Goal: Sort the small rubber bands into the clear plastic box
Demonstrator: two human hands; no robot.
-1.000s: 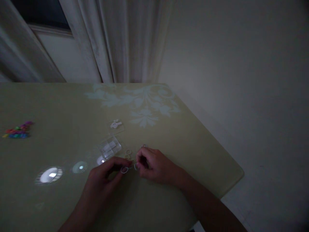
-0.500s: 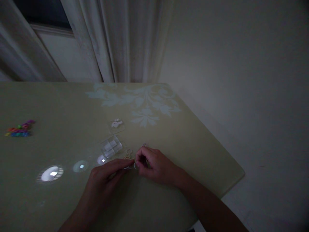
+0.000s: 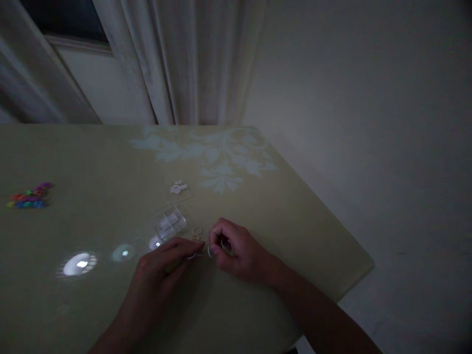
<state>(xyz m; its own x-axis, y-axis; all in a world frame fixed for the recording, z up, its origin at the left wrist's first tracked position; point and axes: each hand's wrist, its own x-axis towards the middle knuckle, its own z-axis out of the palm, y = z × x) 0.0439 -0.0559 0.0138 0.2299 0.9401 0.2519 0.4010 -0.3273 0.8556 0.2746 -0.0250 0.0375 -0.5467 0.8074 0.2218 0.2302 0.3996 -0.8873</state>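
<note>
Just above the table, my right hand (image 3: pixel 241 251) is closed in a pinch on a small pale ring (image 3: pixel 210 251). My left hand (image 3: pixel 164 263) lies to its left, fingers pressed together. Its fingertips are at other thin pale rings (image 3: pixel 191 256), partly covered by the fingers. Between the two hands there is a narrow gap. Beyond the left fingertips, a whitish ring (image 3: pixel 197 230) and a yellowish ring (image 3: pixel 195 238) lie on the table. A clear divided plastic box (image 3: pixel 170 223) stands open behind my left hand, with whitish pieces inside.
Behind the box lies a clear lid (image 3: pixel 180 199) with a white flat piece (image 3: pixel 178 188) on it. At the far left is a pile of small colourful pieces (image 3: pixel 31 196). The glossy table (image 3: pixel 313 221) ends at a wall on the right and curtains (image 3: pixel 206 64) at the back.
My right hand has shifted slightly to the right with the pale ring, widening the gap to my left hand. The left hand has hardly moved.
</note>
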